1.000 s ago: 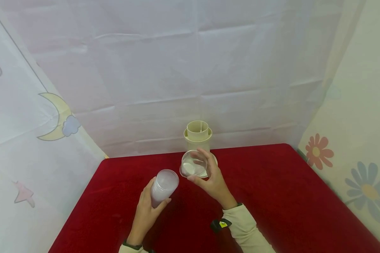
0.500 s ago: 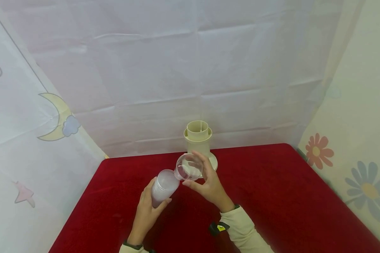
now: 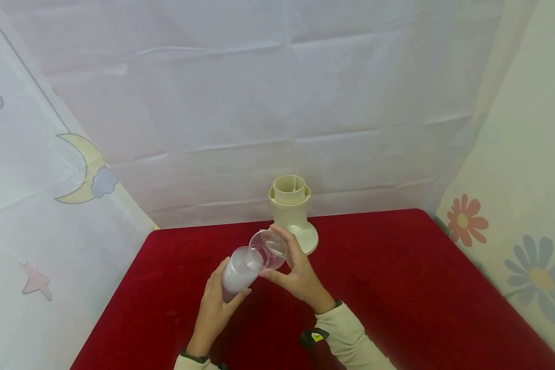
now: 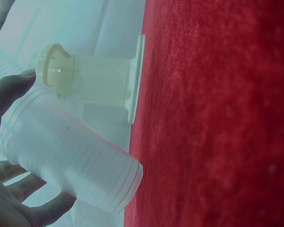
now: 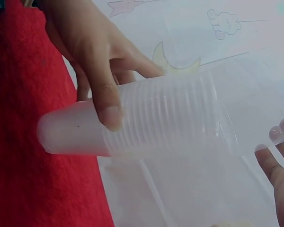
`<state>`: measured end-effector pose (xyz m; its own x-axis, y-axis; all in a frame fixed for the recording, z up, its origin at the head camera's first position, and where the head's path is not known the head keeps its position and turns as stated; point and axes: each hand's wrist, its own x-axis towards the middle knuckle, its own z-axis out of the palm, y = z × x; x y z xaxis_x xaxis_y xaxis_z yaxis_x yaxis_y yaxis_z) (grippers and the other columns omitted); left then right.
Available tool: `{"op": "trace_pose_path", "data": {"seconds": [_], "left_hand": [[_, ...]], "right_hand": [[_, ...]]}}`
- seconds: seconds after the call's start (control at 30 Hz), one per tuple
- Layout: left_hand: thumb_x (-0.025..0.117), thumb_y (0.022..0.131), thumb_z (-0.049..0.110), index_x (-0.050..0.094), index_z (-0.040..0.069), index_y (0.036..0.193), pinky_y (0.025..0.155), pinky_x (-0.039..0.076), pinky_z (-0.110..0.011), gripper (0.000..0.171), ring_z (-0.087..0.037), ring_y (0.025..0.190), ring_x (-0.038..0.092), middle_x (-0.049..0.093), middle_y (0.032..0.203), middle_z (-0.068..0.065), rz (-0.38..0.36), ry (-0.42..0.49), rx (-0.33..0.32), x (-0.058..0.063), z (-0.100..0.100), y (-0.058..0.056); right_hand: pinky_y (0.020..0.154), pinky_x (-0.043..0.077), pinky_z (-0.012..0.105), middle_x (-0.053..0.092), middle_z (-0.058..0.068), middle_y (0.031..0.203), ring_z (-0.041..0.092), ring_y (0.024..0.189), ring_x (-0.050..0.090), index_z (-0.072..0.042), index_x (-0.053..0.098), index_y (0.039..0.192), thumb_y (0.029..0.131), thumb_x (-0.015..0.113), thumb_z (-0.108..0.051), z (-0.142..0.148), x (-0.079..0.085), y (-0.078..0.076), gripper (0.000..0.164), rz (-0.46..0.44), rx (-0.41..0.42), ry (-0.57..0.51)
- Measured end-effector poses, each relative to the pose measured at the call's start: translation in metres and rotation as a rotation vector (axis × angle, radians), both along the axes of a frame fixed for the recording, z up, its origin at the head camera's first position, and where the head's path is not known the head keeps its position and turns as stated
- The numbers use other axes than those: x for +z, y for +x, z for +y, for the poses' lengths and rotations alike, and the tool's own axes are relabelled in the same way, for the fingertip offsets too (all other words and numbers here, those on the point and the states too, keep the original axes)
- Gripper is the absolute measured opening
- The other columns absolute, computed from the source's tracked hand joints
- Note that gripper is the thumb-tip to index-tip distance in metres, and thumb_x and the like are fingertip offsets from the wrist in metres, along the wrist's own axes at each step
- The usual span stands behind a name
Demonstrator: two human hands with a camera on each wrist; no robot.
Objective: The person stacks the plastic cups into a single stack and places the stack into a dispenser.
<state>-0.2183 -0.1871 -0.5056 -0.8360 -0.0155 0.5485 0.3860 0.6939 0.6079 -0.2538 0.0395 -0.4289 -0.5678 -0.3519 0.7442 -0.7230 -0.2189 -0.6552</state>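
My left hand (image 3: 211, 311) grips a stack of nested clear plastic cups (image 3: 237, 281), thumb on one side and fingers on the other. The stack tilts, its mouth up and to the right. In my right hand (image 3: 300, 280) is a single clear plastic cup (image 3: 277, 246), held near its rim between thumb and fingers. The single cup's base overlaps the stack's mouth in the head view. In the right wrist view the stack (image 5: 165, 113) lies nearly sideways, the single cup (image 5: 255, 94) at its mouth end. The left wrist view shows the stack's narrow base (image 4: 128, 184) over the table.
Behind the hands, a cream-coloured cylinder (image 3: 289, 210) with a narrower tube in its top stands on a round base (image 3: 309, 239). It is on the red cloth-covered table (image 3: 398, 288), close to the back edge. Pale printed curtains (image 3: 213, 103) enclose the back and sides.
My right hand has moved left and slightly down, bringing the single cup from in front of the cream cylinder to the stack's mouth. My left hand and the stack stay nearly still.
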Motion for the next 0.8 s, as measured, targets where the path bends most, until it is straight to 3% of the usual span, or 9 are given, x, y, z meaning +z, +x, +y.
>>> {"op": "trace_pose_path", "data": {"seconds": [0.17, 0.23, 0.43, 0.57, 0.8], "left_hand": [[0.089, 0.076, 0.022, 0.039, 0.018, 0.150, 0.084, 0.051, -0.058, 0.089, -0.035, 0.109, 0.056, 0.057, 0.131, -0.016, 0.037, -0.006, -0.022, 0.000, 0.000, -0.001], [0.089, 0.076, 0.021, 0.040, 0.017, 0.150, 0.083, 0.051, -0.056, 0.089, -0.034, 0.108, 0.056, 0.057, 0.131, -0.016, 0.054, -0.011, -0.026, 0.000, 0.000, -0.001], [0.089, 0.076, 0.022, 0.040, 0.017, 0.150, 0.083, 0.051, -0.056, 0.089, -0.034, 0.109, 0.056, 0.057, 0.131, -0.016, 0.057, -0.014, -0.021, -0.001, 0.000, -0.001], [0.088, 0.076, 0.023, 0.039, 0.018, 0.150, 0.083, 0.051, -0.057, 0.089, -0.034, 0.110, 0.056, 0.057, 0.132, -0.016, 0.041, -0.015, -0.013, -0.002, 0.000, 0.000], [0.089, 0.076, 0.023, 0.039, 0.017, 0.150, 0.083, 0.052, -0.056, 0.090, -0.034, 0.109, 0.056, 0.056, 0.132, -0.016, 0.047, -0.025, -0.015, -0.001, -0.001, -0.001]], "right_hand": [[0.110, 0.038, 0.049, 0.046, 0.023, 0.144, 0.035, 0.133, 0.046, -0.002, 0.026, 0.152, 0.087, 0.077, -0.007, -0.004, -0.003, 0.001, 0.083, -0.012, 0.019, 0.010], [0.111, 0.038, 0.045, 0.047, 0.022, 0.144, 0.036, 0.133, 0.046, -0.004, 0.027, 0.152, 0.086, 0.077, -0.004, -0.006, -0.005, 0.001, 0.083, -0.028, 0.017, 0.018], [0.113, 0.036, 0.042, 0.049, 0.022, 0.144, 0.035, 0.134, 0.046, 0.000, 0.030, 0.149, 0.082, 0.077, 0.003, -0.012, -0.012, -0.002, 0.082, -0.056, -0.040, 0.098], [0.113, 0.035, 0.049, 0.049, 0.018, 0.145, 0.034, 0.136, 0.044, -0.004, 0.032, 0.150, 0.083, 0.078, -0.002, -0.014, -0.017, -0.005, 0.080, -0.089, -0.069, 0.149], [0.113, 0.036, 0.046, 0.049, 0.010, 0.148, 0.030, 0.137, 0.045, -0.013, 0.032, 0.152, 0.087, 0.078, -0.014, -0.014, -0.027, -0.010, 0.079, -0.091, -0.050, 0.172]]}}
